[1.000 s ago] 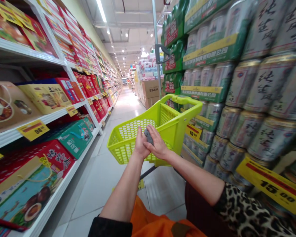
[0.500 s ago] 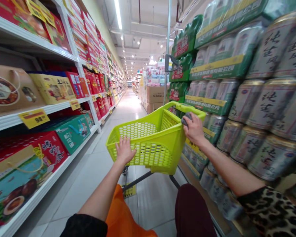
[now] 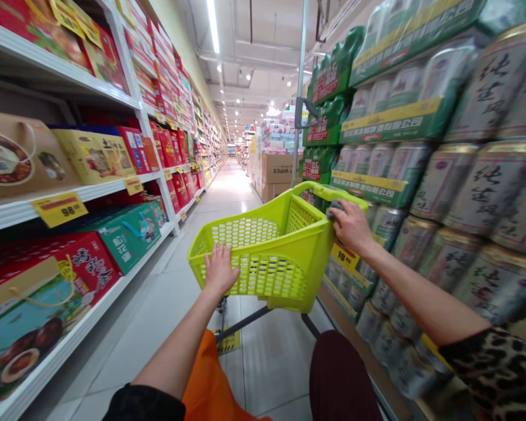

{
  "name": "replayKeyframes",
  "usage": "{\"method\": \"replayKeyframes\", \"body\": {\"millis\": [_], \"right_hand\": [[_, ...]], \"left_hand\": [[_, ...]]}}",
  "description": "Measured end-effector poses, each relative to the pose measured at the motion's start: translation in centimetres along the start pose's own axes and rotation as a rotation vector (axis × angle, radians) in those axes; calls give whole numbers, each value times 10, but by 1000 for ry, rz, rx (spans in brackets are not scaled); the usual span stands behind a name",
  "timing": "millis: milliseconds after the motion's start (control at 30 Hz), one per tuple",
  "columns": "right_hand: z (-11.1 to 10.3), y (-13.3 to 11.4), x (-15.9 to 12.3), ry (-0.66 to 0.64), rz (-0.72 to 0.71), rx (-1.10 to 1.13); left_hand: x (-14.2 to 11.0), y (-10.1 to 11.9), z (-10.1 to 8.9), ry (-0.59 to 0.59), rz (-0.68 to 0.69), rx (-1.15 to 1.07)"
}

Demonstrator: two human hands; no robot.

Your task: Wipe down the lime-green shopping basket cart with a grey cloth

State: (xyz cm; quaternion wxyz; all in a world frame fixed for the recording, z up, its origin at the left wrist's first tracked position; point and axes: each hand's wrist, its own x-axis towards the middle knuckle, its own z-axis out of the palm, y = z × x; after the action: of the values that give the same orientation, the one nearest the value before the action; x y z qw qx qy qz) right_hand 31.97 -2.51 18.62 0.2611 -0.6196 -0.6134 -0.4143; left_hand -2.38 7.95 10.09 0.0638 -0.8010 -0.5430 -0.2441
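A lime-green perforated plastic shopping cart basket point(image 3: 263, 275) stands in front of me on a wheeled frame. My left hand point(image 3: 220, 269) rests on its near rim with the fingers apart, holding nothing. My right hand point(image 3: 353, 227) is on the basket's right rim near the handle, pinching a small grey cloth point(image 3: 335, 209) against it. The cloth is partly hidden by my fingers. The basket's inside looks bare where it shows.
White shelves point(image 3: 79, 190) of boxed gift packs run along the left. Stacked multipacks of drink cans point(image 3: 442, 181) wall the right, close to my right arm. A tiled aisle floor point(image 3: 232, 193) runs ahead to cardboard cartons point(image 3: 278, 169).
My hands were together over the basket's middle, both at the grey cloth. They are now apart, with the right hand and cloth at the right rim and the left hand on the near rim.
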Motion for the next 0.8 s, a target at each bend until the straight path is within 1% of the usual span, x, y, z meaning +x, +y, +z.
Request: {"method": "replayKeyframes", "body": {"millis": [33, 67, 100, 133, 200, 333, 367, 400, 433, 467, 533, 600, 667, 700, 733, 800], "right_hand": [[-3, 9, -1, 36, 49, -25], [-4, 12, -2, 59, 88, -45], [-4, 10, -2, 66, 110, -58], [-1, 2, -3, 55, 112, -60], [9, -27, -4, 2, 63, -31], [33, -100, -7, -136, -155, 105], [37, -111, -7, -164, -198, 134], [39, -118, -7, -187, -226, 157], [40, -118, -7, -204, -241, 172], [38, -114, -7, -216, -244, 178], [32, -93, -6, -219, -229, 168], [23, -67, -6, -191, -192, 133], [17, -51, -7, -153, -142, 104], [18, -50, -9, -142, -122, 101], [20, -55, -10, -138, -109, 108], [30, -80, -13, -153, -117, 149]], "left_hand": [[0, 1, 1, 1, -3, -2], [0, 1, 1, 1, -6, -6], [-1, 2, 2, 2, -9, -10], [-1, 2, 2, 4, -10, -14], [-1, 2, 3, 9, -7, -17], [-1, 0, 2, -15, 2, -11], [-1, -1, 1, -25, 5, -11], [-1, -2, 1, -36, 9, -9], [-1, -3, 0, -46, 17, -5], [-1, -5, -1, -54, 27, 3], [-2, -7, -2, -60, 55, 27], [-5, -9, -2, -52, 88, 51], [-8, -10, -2, -41, 111, 66], [-9, -10, -2, -40, 116, 72], [-10, -10, -2, -40, 120, 76], [-12, -9, -2, -42, 121, 85]]}}
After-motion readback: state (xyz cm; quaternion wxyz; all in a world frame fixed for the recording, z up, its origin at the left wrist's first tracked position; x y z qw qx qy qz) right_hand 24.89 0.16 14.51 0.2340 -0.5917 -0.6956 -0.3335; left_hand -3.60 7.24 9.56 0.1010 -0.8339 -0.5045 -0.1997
